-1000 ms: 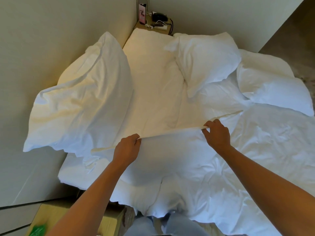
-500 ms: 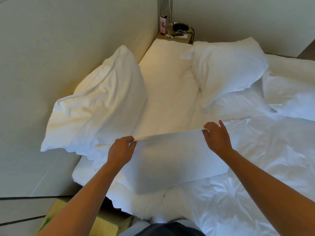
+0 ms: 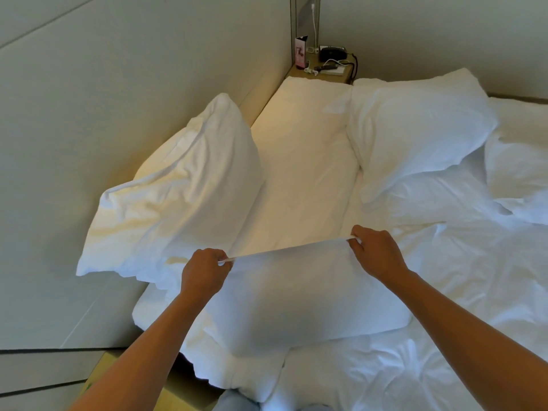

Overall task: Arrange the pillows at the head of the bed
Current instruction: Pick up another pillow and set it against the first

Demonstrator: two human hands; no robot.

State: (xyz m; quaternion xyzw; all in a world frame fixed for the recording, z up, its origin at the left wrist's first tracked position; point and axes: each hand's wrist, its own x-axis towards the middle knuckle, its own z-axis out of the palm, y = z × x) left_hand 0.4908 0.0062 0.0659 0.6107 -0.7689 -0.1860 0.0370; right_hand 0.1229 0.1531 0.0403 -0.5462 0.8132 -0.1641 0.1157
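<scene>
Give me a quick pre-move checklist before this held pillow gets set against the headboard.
1. Left hand pinching the flat white pillow's top edge: ok.
2. Right hand pinching the same edge: ok.
3. Bare stretch of white sheet along the beige padded headboard free for it: ok.
4. Plump white pillow leaning on the headboard, upright: ok.
5. Rumpled white pillow on the bed, away from the headboard: not ok.
6. Held pillow's lower edge free of the duvet: cannot tell.

Both arms reach forward, left hand (image 3: 204,274) and right hand (image 3: 376,253) closed, fingers pinching.
</scene>
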